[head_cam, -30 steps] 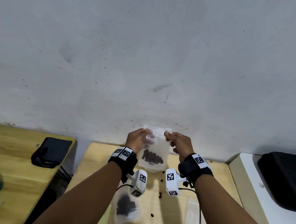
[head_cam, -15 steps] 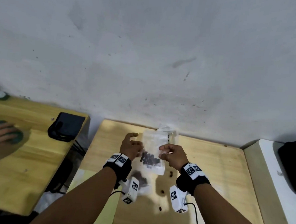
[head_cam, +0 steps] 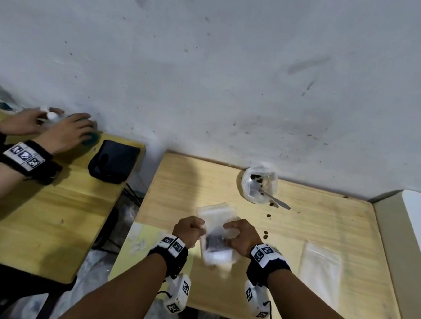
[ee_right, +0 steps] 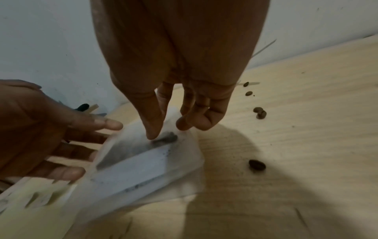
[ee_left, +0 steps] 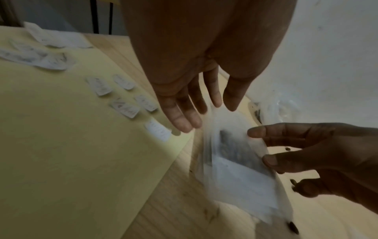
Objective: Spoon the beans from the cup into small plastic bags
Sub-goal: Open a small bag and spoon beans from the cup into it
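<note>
A small clear plastic bag with dark beans (head_cam: 214,236) hangs blurred just above the wooden table (head_cam: 323,228), between my two hands. My right hand (head_cam: 232,231) pinches its upper part between thumb and curled fingers (ee_right: 192,124). My left hand (head_cam: 195,228) is beside the bag's left edge with fingers (ee_left: 184,119) straight and spread, not gripping. The plastic-lined cup (head_cam: 258,187) stands at the back by the wall, with a metal spoon (head_cam: 277,202) leaning out of it. Another bag lies under the held one, mostly hidden.
Loose beans (head_cam: 265,234) lie scattered right of my hands. An empty clear bag (head_cam: 319,259) lies at the right. A yellow sheet (ee_left: 61,137) with small paper labels (ee_left: 124,108) covers the table's left front. Another person's hands (head_cam: 65,130) work at the neighbouring table beside a black pouch (head_cam: 113,162).
The bag came down from in front of the wall to just above the table. My left hand let go and opened. The head view tilted down, bringing the cup into sight.
</note>
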{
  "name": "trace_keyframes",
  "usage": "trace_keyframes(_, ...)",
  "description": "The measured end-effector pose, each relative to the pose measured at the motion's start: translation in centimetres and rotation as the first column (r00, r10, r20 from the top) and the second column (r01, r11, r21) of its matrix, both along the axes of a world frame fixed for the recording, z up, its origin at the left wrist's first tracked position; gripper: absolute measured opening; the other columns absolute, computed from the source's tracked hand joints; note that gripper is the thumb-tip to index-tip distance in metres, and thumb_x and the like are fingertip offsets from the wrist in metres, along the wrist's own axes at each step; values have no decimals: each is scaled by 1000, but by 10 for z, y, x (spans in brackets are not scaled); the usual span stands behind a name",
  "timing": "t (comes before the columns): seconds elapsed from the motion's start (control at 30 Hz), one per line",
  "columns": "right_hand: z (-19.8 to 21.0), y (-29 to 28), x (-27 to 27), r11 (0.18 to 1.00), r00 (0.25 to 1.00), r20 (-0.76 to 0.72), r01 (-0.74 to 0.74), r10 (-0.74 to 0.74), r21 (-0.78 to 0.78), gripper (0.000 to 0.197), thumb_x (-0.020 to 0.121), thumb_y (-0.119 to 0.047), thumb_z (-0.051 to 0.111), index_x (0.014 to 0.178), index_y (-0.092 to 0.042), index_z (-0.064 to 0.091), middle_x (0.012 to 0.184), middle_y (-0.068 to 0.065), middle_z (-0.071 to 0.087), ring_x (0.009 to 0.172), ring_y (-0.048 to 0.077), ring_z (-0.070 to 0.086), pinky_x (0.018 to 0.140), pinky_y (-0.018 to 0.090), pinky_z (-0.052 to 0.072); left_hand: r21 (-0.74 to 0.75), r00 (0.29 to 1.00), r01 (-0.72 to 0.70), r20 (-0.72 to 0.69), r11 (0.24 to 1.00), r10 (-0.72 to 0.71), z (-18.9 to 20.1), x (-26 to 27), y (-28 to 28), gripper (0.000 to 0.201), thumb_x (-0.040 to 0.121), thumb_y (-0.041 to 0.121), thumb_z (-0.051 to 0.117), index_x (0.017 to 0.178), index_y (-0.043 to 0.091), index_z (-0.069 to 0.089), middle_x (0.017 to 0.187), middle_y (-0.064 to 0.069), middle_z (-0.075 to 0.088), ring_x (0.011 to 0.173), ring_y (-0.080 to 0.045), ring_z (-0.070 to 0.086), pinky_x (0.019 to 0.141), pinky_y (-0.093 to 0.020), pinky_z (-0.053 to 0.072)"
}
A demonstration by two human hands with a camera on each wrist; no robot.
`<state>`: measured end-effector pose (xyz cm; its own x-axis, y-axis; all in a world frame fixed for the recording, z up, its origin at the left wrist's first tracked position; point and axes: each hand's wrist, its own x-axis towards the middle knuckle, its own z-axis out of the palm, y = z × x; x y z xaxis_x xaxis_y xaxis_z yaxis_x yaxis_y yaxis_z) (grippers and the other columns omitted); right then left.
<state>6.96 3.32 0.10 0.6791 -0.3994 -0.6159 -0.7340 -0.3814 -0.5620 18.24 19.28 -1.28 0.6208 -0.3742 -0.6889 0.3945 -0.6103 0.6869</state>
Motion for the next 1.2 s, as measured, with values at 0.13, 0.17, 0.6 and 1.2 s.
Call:
trace_keyframes(0.13,0,-2,-17,986,980,117,167,-163,-26,44,74,-10,77,111,-29,61,133,0,45,125,20,48,93,19,37,79,910,65,405,995,-91,15,-2,-12,14,82,17,67,92,26,62,100,-2,52,85,-19,54,77,-23,39)
trace_keyframes(0.17,1,-5,-25,976,968,143,213,-206,-35,40,75,-11,76,106,-30,61,130,0,49,122,20,50,92,20,38,47,887,62,455,997,-77,20,-6,-19,13,83,17,65,90,27,61,98,-1,53,83,-18,54,76,-24,39)
trace_keyframes(0.6,10,-117,-197,726,734,134,679,-666,-114,23,79,-16,75,97,-25,64,100,1,63,102,26,61,82,25,43,-82,899,435,106,897,-426,16,-136,-160,14,84,14,65,76,25,62,77,1,63,63,-21,60,55,-22,43)
trace_keyframes(1.2,-20,-168,-247,631,630,39,773,-775,60,35,67,-13,86,93,-17,64,82,-5,64,85,20,61,75,24,44,117,882,448,102,886,-459,-8,-217,-220,19,83,18,66,101,18,63,107,-3,64,97,-23,60,86,-29,49)
